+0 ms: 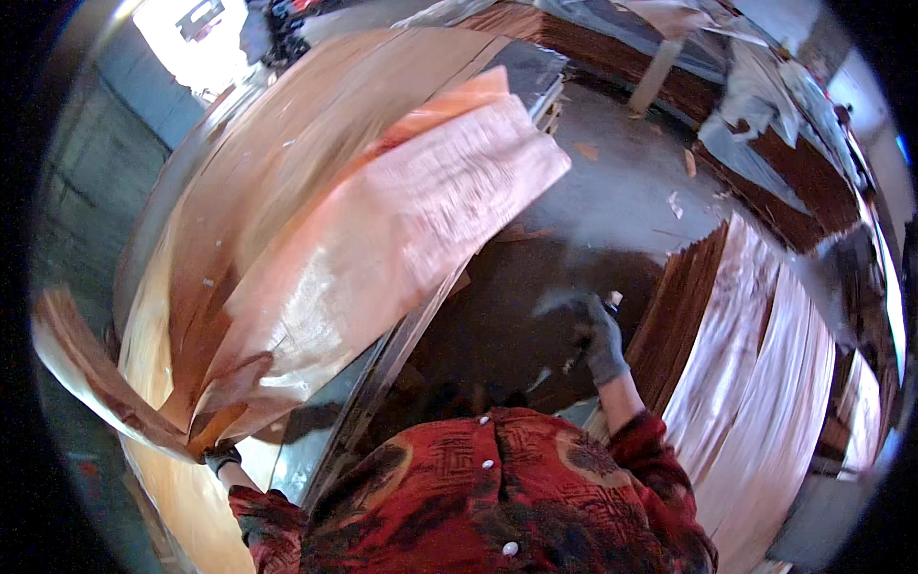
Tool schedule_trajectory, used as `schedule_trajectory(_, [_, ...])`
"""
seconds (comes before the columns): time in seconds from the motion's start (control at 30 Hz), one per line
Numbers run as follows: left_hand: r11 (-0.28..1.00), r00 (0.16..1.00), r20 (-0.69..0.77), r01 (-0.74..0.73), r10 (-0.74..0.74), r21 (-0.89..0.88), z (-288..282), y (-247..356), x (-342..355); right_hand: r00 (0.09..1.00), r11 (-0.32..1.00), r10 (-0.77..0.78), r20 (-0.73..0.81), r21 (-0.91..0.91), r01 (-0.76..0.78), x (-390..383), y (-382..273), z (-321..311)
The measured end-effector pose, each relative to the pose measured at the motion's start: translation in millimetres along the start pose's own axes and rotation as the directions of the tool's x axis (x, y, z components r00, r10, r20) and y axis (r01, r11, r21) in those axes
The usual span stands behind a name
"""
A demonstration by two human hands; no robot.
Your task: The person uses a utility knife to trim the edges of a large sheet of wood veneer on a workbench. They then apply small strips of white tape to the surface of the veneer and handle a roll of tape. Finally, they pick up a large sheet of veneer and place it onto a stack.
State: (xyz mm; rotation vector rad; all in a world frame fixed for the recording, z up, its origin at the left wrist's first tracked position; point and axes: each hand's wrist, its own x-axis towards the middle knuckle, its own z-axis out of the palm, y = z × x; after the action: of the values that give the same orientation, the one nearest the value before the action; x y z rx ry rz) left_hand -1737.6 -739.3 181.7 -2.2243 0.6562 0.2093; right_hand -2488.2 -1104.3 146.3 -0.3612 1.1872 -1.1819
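Note:
My left hand, in a dark glove, is closed on the gathered near end of a wood veneer sheet. The sheet is bent and lifted, its pinkish far end raised above a wide stack of veneer. Another strip of veneer curls up to the left of that hand. My right hand, in a grey glove, is held over the dark floor, apart from the sheet. A small pale-tipped object sticks out of its grip; its kind is unclear, and the fingers are partly blurred.
At the right stands a second veneer stack with rough brown edges. More stacked veneer lies at the far right, partly under pale sheeting. Scraps litter the concrete floor. A bright opening shows at the far left.

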Motion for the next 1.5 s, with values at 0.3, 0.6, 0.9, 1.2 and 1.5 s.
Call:
schedule_trajectory(0.3, [0.997,0.999,0.051,0.012,-0.016,0.071,3.5,43.8,-77.3,0.949,0.963,0.220,0.227,-0.204,-0.175,162.7,9.8,214.9])
schedule_trajectory(0.6, [0.946,0.820,-0.508,-0.116,0.262,0.301,25.4,66.3,-99.6,0.568,0.597,-0.672,0.474,-0.106,0.795,202.1,-100.4,289.3])
schedule_trajectory(0.9, [0.896,0.988,-0.131,-0.131,0.083,-0.424,-39.0,191.6,-133.4,0.218,0.012,-0.042,0.975,-0.218,0.976,289.1,-149.5,477.1])
schedule_trajectory(1.2, [-0.981,0.923,0.381,0.017,-0.060,-0.195,-131.2,288.0,-149.6,0.193,-0.383,0.532,0.825,0.031,0.923,348.1,-45.4,613.0])
schedule_trajectory(1.5, [-0.995,0.834,0.547,-0.099,-0.066,0.031,-135.1,304.0,-144.7,0.216,-0.355,0.548,0.808,-0.008,0.935,367.7,-7.0,622.3])
